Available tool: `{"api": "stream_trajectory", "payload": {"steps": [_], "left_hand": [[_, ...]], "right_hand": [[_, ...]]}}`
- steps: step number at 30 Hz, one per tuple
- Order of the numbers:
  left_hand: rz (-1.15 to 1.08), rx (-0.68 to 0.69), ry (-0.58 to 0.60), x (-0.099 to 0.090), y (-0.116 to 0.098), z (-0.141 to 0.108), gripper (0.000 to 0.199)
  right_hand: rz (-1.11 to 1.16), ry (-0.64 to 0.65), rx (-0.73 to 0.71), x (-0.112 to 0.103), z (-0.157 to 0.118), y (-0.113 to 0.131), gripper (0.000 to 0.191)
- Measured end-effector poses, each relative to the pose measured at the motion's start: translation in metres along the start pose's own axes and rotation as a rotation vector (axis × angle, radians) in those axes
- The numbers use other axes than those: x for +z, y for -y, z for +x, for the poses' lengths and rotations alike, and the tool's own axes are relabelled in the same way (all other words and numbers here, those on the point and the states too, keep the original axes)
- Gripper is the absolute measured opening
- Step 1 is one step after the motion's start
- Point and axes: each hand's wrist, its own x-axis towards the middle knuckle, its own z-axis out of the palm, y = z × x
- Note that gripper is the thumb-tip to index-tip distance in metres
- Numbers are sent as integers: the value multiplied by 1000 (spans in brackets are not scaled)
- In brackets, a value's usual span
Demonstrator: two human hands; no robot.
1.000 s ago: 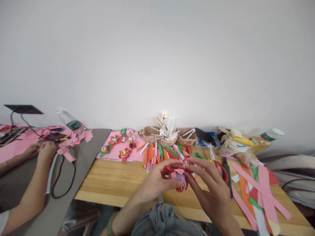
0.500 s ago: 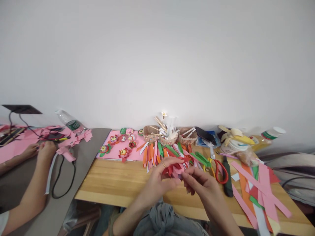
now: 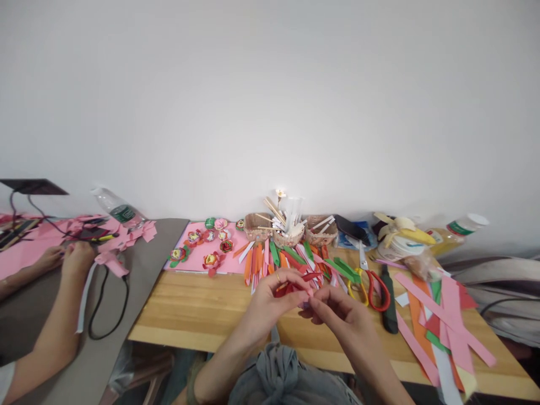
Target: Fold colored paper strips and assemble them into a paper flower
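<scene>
Lower centre, the left hand (image 3: 276, 298) and right hand (image 3: 337, 309) pinch a small folded-paper piece (image 3: 310, 293) between their fingertips, just in front of the folded strips (image 3: 257, 261). Its far side is hidden from me. Squeezed too hard, those thin folds could crease or pop open. A careless right elbow might drag the loose pink strips (image 3: 453, 315), lower right, off the wooden table (image 3: 189, 304).

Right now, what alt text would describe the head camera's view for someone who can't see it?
A left hand and a right hand pinch a red and pink paper piece above a wooden table. Behind them are paper flowers, baskets and folded paper strips; scissors lie to the right, another person's hands at far left.
</scene>
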Motion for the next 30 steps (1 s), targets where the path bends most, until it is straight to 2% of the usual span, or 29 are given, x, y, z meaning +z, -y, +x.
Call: {"api": "stream_trajectory", "payload": {"steps": [4,11,18,30], "left_hand": [[-51,-27,-94,1,3,4,18],[-150,-45,-139,6,6,4,22],[-232,-86,-250,10,11,6,30],[-331,-162,-237,10,8,3,31]], "right_hand": [[-32,20,10,1,-2,-2,37],[-92,50,-41,-1,-5,-4,37],[-127,59,-64,-2,-7,-6,36],[-191,74,-96,-3,-6,-11,35]]}}
